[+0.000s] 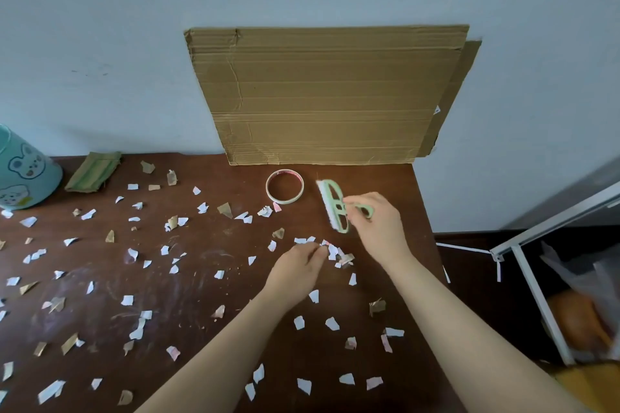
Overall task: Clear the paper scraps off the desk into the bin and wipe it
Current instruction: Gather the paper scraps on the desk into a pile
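Featherlight, flimsy paper scraps (332,323) litter the brown desk (201,295); the blue bin (23,174) stands far left. The right hand (379,225) has its fingers clamped on a green hand brush (333,204). The left hand (297,266) cups a small heap; whether it pinches any is unclear. Sweeping probably suits them better than pinching.

I see a scuffed, matt brown wooden desk (208,278), torn paper scraps (303,386), ribbed cardboard (322,94), a plastic brush (333,206).

Beyond my right hand (377,223) and its brush (332,204), a cardboard sheet (322,94) blocks the back; a tape roll (285,186) sits just left. Left of my left hand (297,270), the surface (208,238) lies open under flat paper scraps (127,300).
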`<state>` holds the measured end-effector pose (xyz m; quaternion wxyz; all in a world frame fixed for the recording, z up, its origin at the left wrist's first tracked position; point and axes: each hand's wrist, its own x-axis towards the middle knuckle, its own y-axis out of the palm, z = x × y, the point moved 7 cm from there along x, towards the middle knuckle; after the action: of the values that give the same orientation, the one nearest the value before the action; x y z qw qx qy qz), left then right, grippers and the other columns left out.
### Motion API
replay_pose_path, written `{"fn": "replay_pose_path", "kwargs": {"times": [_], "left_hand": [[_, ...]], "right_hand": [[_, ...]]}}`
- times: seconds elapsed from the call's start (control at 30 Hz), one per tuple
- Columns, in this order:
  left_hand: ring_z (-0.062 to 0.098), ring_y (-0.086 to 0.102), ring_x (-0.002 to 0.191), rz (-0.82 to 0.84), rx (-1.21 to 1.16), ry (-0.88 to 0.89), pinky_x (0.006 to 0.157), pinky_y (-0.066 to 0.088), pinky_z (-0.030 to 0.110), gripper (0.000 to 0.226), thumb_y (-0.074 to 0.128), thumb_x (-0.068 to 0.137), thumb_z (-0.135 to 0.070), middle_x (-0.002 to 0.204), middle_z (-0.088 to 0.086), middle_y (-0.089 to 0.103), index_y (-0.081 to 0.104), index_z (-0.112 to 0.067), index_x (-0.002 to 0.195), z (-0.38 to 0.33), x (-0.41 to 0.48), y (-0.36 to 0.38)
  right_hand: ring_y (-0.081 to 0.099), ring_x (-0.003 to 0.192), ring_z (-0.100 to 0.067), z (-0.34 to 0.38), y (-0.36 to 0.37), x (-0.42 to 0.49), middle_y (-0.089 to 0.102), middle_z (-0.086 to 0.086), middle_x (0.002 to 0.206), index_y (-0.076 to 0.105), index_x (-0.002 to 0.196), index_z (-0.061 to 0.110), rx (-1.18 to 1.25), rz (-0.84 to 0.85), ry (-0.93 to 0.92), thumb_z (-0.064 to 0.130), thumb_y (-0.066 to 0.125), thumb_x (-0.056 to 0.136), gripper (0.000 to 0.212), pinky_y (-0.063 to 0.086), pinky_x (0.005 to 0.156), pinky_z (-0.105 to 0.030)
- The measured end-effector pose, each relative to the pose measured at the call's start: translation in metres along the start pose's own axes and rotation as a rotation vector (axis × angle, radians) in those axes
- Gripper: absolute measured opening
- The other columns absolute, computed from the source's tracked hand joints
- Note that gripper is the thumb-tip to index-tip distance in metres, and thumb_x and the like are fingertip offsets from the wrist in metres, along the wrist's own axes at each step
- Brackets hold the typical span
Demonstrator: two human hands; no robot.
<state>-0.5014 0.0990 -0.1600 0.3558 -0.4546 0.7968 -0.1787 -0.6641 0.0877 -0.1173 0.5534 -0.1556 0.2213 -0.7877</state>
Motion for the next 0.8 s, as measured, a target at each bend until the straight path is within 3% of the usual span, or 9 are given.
{"fn": "replay_pose_path", "kwargs": {"times": [0.1, 0.2, 0.27, 0.33, 0.47, 0.53, 0.6, 0.7, 0.8], "left_hand": [[0.01, 0.06, 0.1, 0.113, -0.387, -0.069, 0.09, 0.046, 0.028, 0.042, 0.027, 0.101, -0.04, 0.105, -0.004, 0.066, 0.064, -0.021, 0.107, -0.026, 0.004, 0.018], [0.011, 0.064, 0.097, 0.134, -0.7, -0.161, 0.085, 0.048, 0.027, 0.036, 0.034, 0.099, -0.041, 0.097, -0.003, 0.069, 0.065, -0.024, 0.094, -0.039, 0.009, 0.031], [0.014, 0.064, 0.092, 0.081, -0.758, -0.206, 0.081, 0.047, 0.028, 0.034, 0.039, 0.098, -0.037, 0.09, 0.0, 0.069, 0.065, -0.018, 0.088, -0.038, 0.013, 0.034], [0.015, 0.062, 0.082, 0.022, -0.774, -0.24, 0.073, 0.049, 0.027, 0.03, 0.043, 0.098, -0.032, 0.087, 0.005, 0.066, 0.067, -0.014, 0.095, -0.033, 0.016, 0.035], [0.019, 0.063, 0.084, 0.035, -0.782, -0.266, 0.077, 0.054, 0.031, 0.023, 0.049, 0.096, -0.024, 0.097, 0.012, 0.068, 0.068, -0.012, 0.1, -0.027, 0.019, 0.041], [0.018, 0.064, 0.096, 0.044, -0.722, -0.246, 0.086, 0.052, 0.032, 0.022, 0.049, 0.096, -0.025, 0.103, 0.005, 0.069, 0.068, -0.015, 0.101, -0.03, 0.021, 0.043], [0.018, 0.063, 0.101, 0.102, -0.632, -0.211, 0.089, 0.049, 0.034, 0.027, 0.045, 0.098, -0.029, 0.105, 0.002, 0.068, 0.066, -0.016, 0.109, -0.038, 0.024, 0.046], [0.01, 0.061, 0.097, 0.256, -0.507, -0.169, 0.083, 0.045, 0.027, 0.03, 0.035, 0.099, -0.04, 0.102, -0.004, 0.064, 0.059, -0.025, 0.109, -0.051, 0.023, 0.054], [0.006, 0.059, 0.094, 0.261, -0.399, -0.128, 0.075, 0.043, 0.02, 0.038, 0.032, 0.1, -0.044, 0.1, -0.007, 0.064, 0.06, -0.022, 0.112, -0.053, 0.022, 0.055]], "right_hand": [[0.071, 0.078, -0.012, -0.028, 0.003, -0.014, 0.072, -0.002, 0.088, 0.073, 0.089, 0.019, 0.732, -0.088, 0.507, 0.016, 0.061, 0.089, 0.012, 0.054, 0.063, -0.018], [0.071, 0.076, -0.015, -0.035, 0.009, -0.03, 0.074, -0.006, 0.082, 0.072, 0.087, 0.01, 0.954, -0.07, 0.591, 0.006, 0.057, 0.089, 0.016, 0.054, 0.06, -0.018], [0.07, 0.074, -0.012, -0.034, 0.008, -0.038, 0.073, -0.004, 0.083, 0.072, 0.09, 0.013, 0.805, -0.009, 0.519, 0.004, 0.056, 0.09, 0.018, 0.054, 0.062, -0.019], [0.068, 0.068, -0.009, -0.037, 0.01, -0.042, 0.072, -0.003, 0.085, 0.07, 0.099, 0.014, 0.609, 0.088, 0.47, 0.006, 0.057, 0.091, 0.017, 0.052, 0.061, -0.019], [0.058, 0.058, -0.007, -0.039, 0.019, -0.048, 0.063, -0.006, 0.099, 0.045, 0.116, 0.017, 0.41, 0.271, 0.515, 0.013, 0.049, 0.095, 0.021, 0.046, 0.049, -0.015], [0.054, 0.063, -0.003, -0.04, 0.018, -0.047, 0.06, -0.004, 0.107, 0.037, 0.121, 0.018, 0.351, 0.264, 0.494, 0.017, 0.047, 0.097, 0.026, 0.041, 0.045, -0.01], [0.056, 0.075, -0.005, -0.042, 0.008, -0.045, 0.059, -0.003, 0.111, 0.033, 0.126, 0.018, 0.243, 0.214, 0.429, 0.019, 0.045, 0.098, 0.03, 0.044, 0.052, -0.014], [0.059, 0.088, -0.016, -0.054, -0.015, -0.042, 0.059, -0.005, 0.11, 0.032, 0.13, 0.016, -0.053, 0.156, 0.331, 0.018, 0.041, 0.098, 0.033, 0.05, 0.073, -0.029], [0.056, 0.089, -0.021, -0.068, -0.032, -0.039, 0.06, -0.007, 0.106, 0.033, 0.133, 0.019, -0.374, 0.128, 0.29, 0.019, 0.038, 0.099, 0.034, 0.043, 0.07, -0.032]]}}
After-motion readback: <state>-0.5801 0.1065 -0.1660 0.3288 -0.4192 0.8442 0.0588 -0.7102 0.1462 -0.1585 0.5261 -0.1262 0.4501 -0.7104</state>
